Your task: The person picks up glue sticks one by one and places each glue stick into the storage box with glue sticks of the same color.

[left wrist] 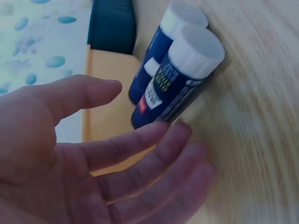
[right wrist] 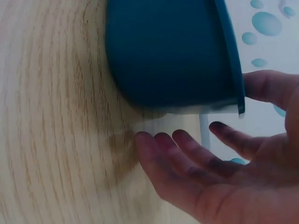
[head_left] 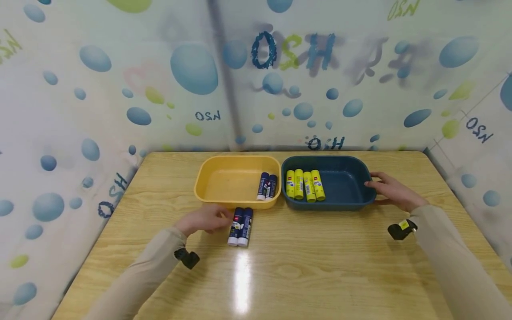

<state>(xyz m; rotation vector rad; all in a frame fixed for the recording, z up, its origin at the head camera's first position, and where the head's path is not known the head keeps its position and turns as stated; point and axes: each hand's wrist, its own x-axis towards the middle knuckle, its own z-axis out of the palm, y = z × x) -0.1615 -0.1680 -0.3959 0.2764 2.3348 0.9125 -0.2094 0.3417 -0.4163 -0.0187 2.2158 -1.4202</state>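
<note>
Two dark blue glue sticks point(head_left: 242, 226) with white ends lie side by side on the table in front of the yellow bin point(head_left: 224, 204). Beside them, my left hand point(head_left: 206, 218) has its thumb and fingers spread; in the left wrist view its fingertips come right up to the nearer glue stick point(left wrist: 175, 86). My right hand point(head_left: 394, 191) is at the right end of the dark blue bin point(head_left: 328, 206), its thumb over the rim. Under that rim, in the right wrist view, the other fingers point(right wrist: 170, 161) stretch out loosely, apart from the bin wall point(right wrist: 173, 60).
Two more dark blue glue sticks point(head_left: 266, 186) stand leaning in the yellow bin's right end. Several yellow glue sticks point(head_left: 305, 185) line the left part of the blue bin. Both bins sit next to each other on the wooden table point(head_left: 320, 258), near the patterned wall point(head_left: 256, 98).
</note>
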